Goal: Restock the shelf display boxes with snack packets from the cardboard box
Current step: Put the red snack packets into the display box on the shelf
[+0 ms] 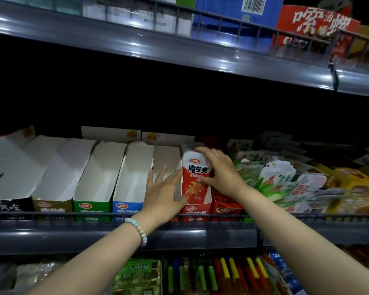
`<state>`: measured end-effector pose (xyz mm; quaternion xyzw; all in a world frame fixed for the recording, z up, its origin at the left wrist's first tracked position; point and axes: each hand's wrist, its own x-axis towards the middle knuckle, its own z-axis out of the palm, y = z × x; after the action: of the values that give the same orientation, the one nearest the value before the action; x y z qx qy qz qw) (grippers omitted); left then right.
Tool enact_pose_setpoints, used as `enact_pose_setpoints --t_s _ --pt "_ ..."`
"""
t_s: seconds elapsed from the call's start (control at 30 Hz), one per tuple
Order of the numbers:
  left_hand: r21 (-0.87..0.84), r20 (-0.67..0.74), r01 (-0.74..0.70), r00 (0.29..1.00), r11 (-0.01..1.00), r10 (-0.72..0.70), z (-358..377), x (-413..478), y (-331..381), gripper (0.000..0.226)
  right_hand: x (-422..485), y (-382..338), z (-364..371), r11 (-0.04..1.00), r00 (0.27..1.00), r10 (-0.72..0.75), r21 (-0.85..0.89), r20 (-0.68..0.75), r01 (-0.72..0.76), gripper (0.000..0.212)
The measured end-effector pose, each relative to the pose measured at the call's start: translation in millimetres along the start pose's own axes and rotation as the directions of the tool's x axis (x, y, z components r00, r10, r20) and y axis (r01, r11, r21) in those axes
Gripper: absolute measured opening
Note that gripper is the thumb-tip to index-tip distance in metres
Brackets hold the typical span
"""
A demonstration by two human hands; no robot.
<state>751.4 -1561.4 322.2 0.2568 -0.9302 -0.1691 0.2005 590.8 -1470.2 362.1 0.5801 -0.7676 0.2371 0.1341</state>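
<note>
– On the mid shelf, where's the packet?
– Packet (195, 177) stands in the red box (197, 207). Long axis is upright, top tipped slightly back, print facing out.
– Hands?
– Right hand (219, 171) grasps it: fingers curled over the top edge, thumb on the front. Left hand (164, 188) is released, fingers straight, flat against the packet's left side.
– Geometry for the next move?
– Packet sits between the two hands, with the right on it and the left touching beside. My read: seating goes down and back along the box, the right hand drives and the left steadies.
– Surroundings?
– To the left, a row of white-lined boxes shows no packets, the blue box (126, 206) and green box (92, 207) among them. To the right lies a loose heap (275, 177) of mixed packets. A wire rail (51, 216) crosses the box fronts. The shelf above holds cartons and the shelf below holds more stock. The shelf back is dark. The cardboard box isn't in view.
</note>
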Motion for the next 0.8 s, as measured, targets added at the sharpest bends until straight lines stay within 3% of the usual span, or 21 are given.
enact_pose_setpoints --t_s 0.07,0.17,0.4,0.53,0.8 --pt "-0.004 0.002 0.009 1.000 1.000 -0.009 -0.7 0.0 0.6 0.074 2.4 -0.2 0.6 0.989 1.000 -0.008 -0.146 -0.012 0.006 0.081" --pt "-0.007 0.011 0.007 1.000 1.000 -0.006 -0.7 0.6 0.4 0.074 6.1 0.0 0.0 0.981 0.999 0.009 -0.195 0.047 0.000 0.083" --pt "-0.080 -0.010 0.000 1.000 0.997 -0.001 -3.1 -7.0 -1.7 0.073 2.2 -5.2 -3.3 0.989 0.994 0.006 -0.150 0.106 0.010 0.081" --pt "-0.134 -0.048 0.013 0.999 0.991 -0.020 -6.3 -22.0 -3.2 0.068 -5.8 -9.7 -7.9 0.992 0.992 0.079 -0.111 0.103 -0.068 0.076" --pt "-0.207 -0.140 -0.056 0.990 0.977 0.027 -6.5 -87.9 -6.9 0.061 -57.7 -51.6 -24.2 0.997 1.000 0.009 0.081 -0.020 -0.007 0.066"
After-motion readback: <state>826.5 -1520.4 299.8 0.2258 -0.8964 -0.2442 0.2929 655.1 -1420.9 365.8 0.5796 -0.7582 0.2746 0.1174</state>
